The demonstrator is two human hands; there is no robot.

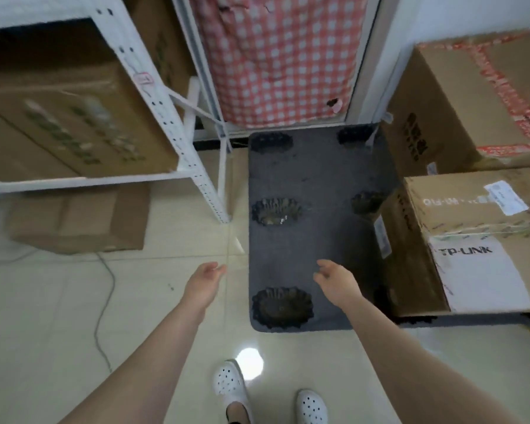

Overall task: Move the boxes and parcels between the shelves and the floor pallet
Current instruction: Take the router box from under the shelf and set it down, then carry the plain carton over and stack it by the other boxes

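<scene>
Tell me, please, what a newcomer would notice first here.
A dark grey pallet fills the floor at centre. The left hand and right hand hang open near its front edge. A TP-LINK box stands at its right side; a red checked cloth hangs behind.

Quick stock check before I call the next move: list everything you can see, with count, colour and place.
Shelf rack: one, white, left.
Shelf box: one, brown, green print, on the rack.
Floor box: one, brown, under the rack.
Back box: one, brown, behind the rack.
Pallet: one, dark grey, centre.
Taped box: one, brown, red tape, far right.
TP-LINK box: one, brown, white label, near right.
Checked cloth: one, red-white, back centre.
Cable: one, grey, lower left.
Shoes: two, white, bottom.
Left grip: one, bare, open, left of pallet.
Right grip: one, bare, open, over pallet.
</scene>
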